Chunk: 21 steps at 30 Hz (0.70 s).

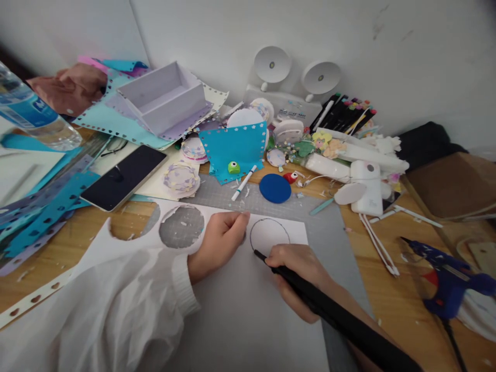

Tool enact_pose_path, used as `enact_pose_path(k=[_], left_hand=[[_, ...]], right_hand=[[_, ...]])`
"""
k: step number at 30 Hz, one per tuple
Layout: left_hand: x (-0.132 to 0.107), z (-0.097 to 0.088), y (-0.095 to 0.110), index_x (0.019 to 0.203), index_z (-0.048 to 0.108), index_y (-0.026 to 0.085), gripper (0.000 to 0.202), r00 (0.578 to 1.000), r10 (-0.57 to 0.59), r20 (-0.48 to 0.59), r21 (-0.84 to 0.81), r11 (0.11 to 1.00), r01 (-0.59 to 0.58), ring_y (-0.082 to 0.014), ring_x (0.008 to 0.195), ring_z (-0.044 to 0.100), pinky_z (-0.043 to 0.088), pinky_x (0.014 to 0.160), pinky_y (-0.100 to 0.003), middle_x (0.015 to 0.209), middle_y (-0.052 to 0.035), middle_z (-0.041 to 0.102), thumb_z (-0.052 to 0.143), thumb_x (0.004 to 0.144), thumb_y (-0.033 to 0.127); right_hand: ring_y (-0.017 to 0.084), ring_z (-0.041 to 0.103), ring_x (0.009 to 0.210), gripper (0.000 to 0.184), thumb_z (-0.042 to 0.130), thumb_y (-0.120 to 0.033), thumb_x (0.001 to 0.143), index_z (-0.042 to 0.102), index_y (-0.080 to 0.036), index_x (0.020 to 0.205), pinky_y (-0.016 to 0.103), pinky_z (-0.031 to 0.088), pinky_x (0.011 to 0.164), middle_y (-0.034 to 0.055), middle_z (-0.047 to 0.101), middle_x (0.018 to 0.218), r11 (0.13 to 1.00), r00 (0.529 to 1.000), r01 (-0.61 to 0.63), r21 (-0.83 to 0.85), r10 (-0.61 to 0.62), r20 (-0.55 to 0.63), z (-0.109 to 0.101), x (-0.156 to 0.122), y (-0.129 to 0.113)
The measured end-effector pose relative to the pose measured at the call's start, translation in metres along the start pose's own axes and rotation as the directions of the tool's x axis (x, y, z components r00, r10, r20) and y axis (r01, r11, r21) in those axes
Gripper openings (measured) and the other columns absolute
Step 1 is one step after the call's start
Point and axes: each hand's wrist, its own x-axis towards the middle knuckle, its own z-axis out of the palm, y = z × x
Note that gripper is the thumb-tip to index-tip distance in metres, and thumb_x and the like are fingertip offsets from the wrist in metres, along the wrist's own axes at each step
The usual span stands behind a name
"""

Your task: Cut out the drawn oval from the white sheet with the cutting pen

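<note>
A white sheet lies on a grey cutting mat. On it a drawn circle shows as a thin dark outline. My right hand grips a thick black pen-shaped tool, its dark tip touching the lower left of the outline. Left of the circle my left hand rests on the sheet, fingers curled closed. A small dark spot shows beside its fingers; whether the hand holds something is hidden. Further left, the sheet has a round cut-out hole and a curved notch at its edge.
Behind the sheet are a blue disc, a white marker, blue card and a phone. A lavender box sits back left, a water bottle far left. At right lies a blue glue gun.
</note>
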Motion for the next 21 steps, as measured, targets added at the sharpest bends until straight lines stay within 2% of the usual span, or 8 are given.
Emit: enact_pose_path(k=[3,7,12,21], left_hand=[[0.0,0.0,-0.001,0.05,0.029,0.021,0.044,1.0,-0.005,-0.002,0.009,1.0,0.005,-0.0085,0.047,0.026,0.02,0.047,-0.025,0.047,0.006,0.029,0.042,0.088,0.039],[0.001,-0.001,0.0,0.05,0.028,0.021,0.045,1.0,-0.009,-0.004,0.025,1.0,0.009,-0.0085,0.047,0.026,0.02,0.047,-0.025,0.048,0.0058,0.028,0.042,0.088,0.04],[0.0,0.0,-0.001,0.05,0.028,0.021,0.044,1.0,-0.017,-0.003,0.028,0.999,0.018,-0.0085,0.047,0.026,0.02,0.047,-0.025,0.048,0.0058,0.027,0.042,0.087,0.04],[0.001,0.0,-0.002,0.05,0.029,0.021,0.045,1.0,-0.015,0.002,0.013,1.0,0.015,-0.0085,0.047,0.026,0.02,0.047,-0.025,0.048,0.0057,0.028,0.042,0.088,0.041]], right_hand=[[0.014,0.048,0.048,0.029,0.044,-0.01,0.067,0.045,-0.025,0.092,0.027,0.034,0.05,-0.0043,0.049,0.06,1.0,0.998,-0.002,0.015,0.003,-0.064,-0.002,-0.003,-0.002],[0.016,0.055,0.051,0.026,0.043,-0.011,0.073,0.047,-0.026,0.094,0.029,0.039,0.054,-0.0034,0.054,0.06,0.996,0.986,-0.084,0.037,0.089,-0.138,-0.004,-0.006,-0.005],[0.016,0.058,0.054,0.027,0.045,-0.013,0.071,0.048,-0.025,0.095,0.028,0.039,0.052,-0.0032,0.055,0.06,0.997,0.994,-0.034,0.066,0.041,-0.101,-0.003,-0.005,0.0],[0.014,0.048,0.05,0.033,0.045,-0.009,0.064,0.047,-0.024,0.094,0.028,0.033,0.052,-0.0045,0.05,0.061,0.999,0.997,0.006,0.052,-0.002,-0.079,0.005,-0.006,0.005]])
